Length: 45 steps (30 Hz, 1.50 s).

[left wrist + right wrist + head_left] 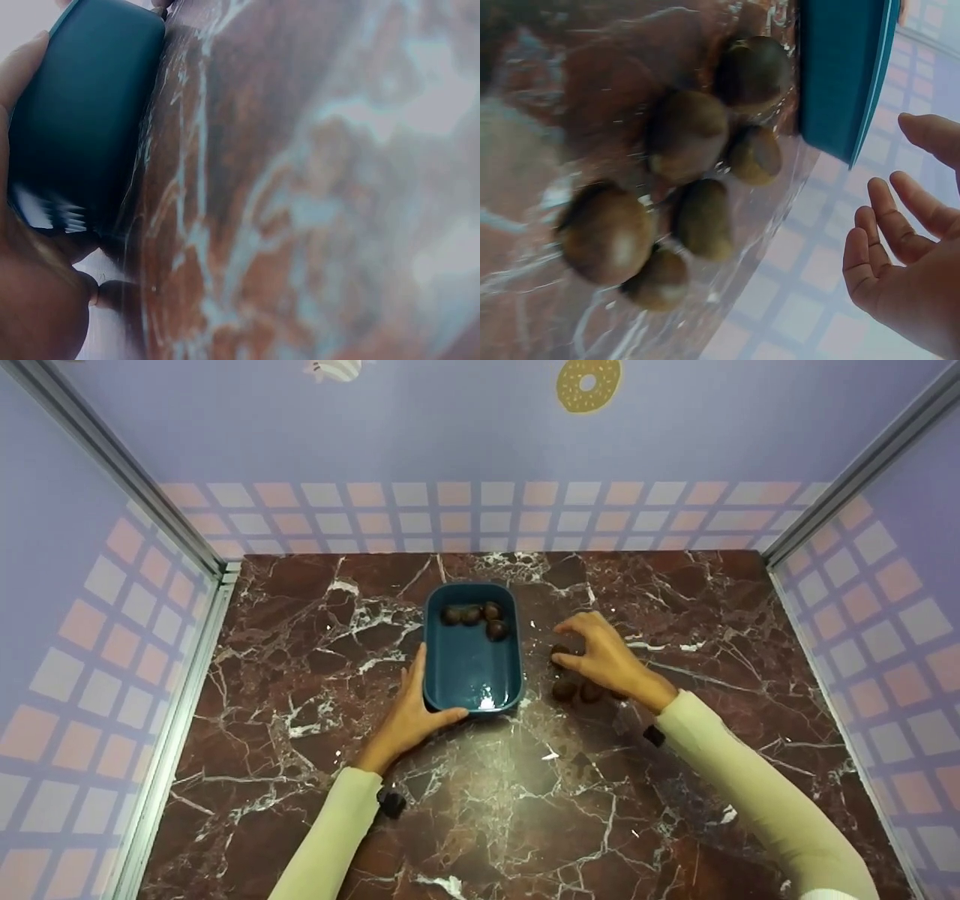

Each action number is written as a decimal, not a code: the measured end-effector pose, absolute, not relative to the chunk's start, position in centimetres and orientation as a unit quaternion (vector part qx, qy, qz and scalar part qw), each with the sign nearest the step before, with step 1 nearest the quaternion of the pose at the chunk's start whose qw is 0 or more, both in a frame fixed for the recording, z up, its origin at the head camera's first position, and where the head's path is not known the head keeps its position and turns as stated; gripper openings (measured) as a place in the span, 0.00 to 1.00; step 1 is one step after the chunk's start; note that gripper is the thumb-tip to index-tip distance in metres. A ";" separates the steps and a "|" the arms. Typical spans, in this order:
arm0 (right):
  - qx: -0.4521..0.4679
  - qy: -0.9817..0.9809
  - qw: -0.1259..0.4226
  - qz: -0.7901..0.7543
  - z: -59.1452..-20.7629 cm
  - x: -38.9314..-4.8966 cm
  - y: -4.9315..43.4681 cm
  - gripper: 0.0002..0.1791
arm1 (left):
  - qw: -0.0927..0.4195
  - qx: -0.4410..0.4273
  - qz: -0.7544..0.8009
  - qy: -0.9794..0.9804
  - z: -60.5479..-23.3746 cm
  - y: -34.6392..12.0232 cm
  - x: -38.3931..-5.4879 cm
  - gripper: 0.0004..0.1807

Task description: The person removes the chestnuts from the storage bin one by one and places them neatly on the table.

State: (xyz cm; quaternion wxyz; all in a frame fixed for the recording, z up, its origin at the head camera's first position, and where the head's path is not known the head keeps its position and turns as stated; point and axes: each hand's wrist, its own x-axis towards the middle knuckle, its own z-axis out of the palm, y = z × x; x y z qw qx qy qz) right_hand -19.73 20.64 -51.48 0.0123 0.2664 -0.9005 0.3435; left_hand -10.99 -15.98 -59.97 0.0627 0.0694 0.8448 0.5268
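Note:
A deep blue rectangular plastic container (472,667) sits on the table with several chestnuts (471,616) at its far end. My left hand (411,712) holds its near left corner, fingers along the left wall and thumb at the front edge. In the left wrist view, that hand lies against the container's outer wall (90,112). To the right of the container, my right hand (600,656) hovers over loose chestnuts (564,690), thumb and fingers apart. The right wrist view shows nothing in this hand (911,240), with several chestnuts (686,135) grouped beside it on the table.
The dark red marbled tabletop (315,810) is bordered by purple panels with a checked pattern at the back (480,517) and both sides. Metal rails (172,720) run along the panel edges. A small black device (391,802) is worn at each wrist.

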 end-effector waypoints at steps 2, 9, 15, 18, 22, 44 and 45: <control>0.279 -0.898 0.010 0.340 -51.5 -20.3 19.8 0.24 | 0.062 0.068 0.528 0.844 -59.9 -16.0 -11.0 0.78; 0.299 -0.893 -0.001 0.337 -51.7 -22.1 17.6 0.25 | 0.067 0.072 0.529 0.843 -59.9 -15.9 -10.9 0.78; 0.301 -0.885 -0.039 0.353 -52.0 -23.2 15.9 0.27 | 0.066 0.070 0.530 0.843 -60.0 -15.9 -11.0 0.78; 0.306 -0.882 -0.056 0.354 -52.2 -23.6 15.1 0.28 | 0.065 0.068 0.530 0.843 -60.0 -15.9 -11.0 0.78; 0.313 -0.886 -0.061 0.338 -52.5 -24.3 14.0 0.28 | 0.063 0.075 0.532 0.841 -60.0 -16.0 -11.0 0.78; 0.314 -0.912 -0.097 0.245 -52.9 -25.4 10.9 0.21 | 0.045 0.099 0.525 0.844 -60.3 -16.2 -11.3 0.78; 0.313 -0.915 -0.091 0.236 -52.7 -25.4 10.9 0.21 | 0.044 0.099 0.524 0.845 -60.3 -16.2 -11.3 0.78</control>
